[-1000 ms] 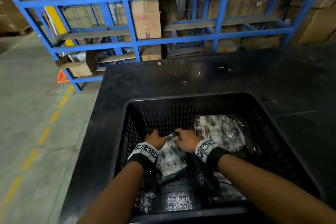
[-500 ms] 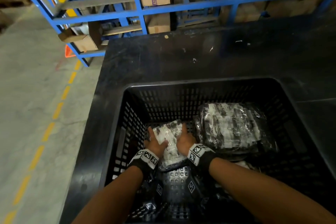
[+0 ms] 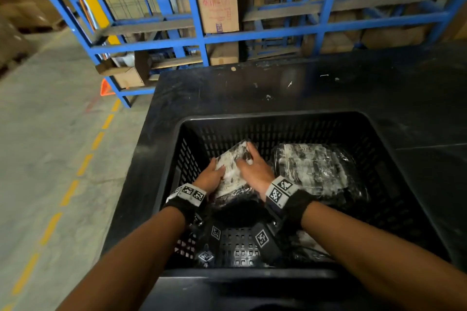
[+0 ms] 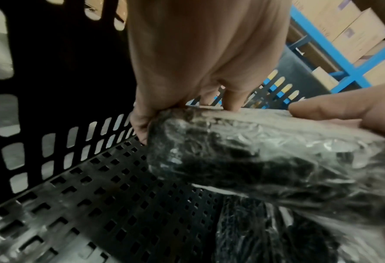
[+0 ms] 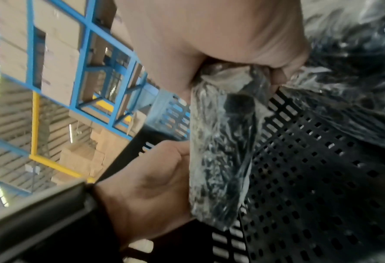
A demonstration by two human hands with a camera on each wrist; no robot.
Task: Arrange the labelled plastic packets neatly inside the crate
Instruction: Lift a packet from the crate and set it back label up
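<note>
A black worktop (image 3: 252,88) carries a black perforated crate (image 3: 273,118), with one pile of packets (image 3: 313,171) lying at its right side. At the crate's left, a labelled packet (image 3: 231,166) is tilted above the floor, the left hand (image 3: 211,177) and right hand (image 3: 254,168) curled around its two sides.

Packets (image 3: 312,170) in crate (image 3: 273,118), crate on table (image 3: 278,86).

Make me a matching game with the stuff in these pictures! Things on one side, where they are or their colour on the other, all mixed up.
Things:
1. crate
2. held packet
3. other packet
4. shelving

Descriptions:
A. blue
B. between both hands
C. black, full of holes
D. lying on the crate's right side

Pairs: 1-C, 2-B, 3-D, 4-A
</note>
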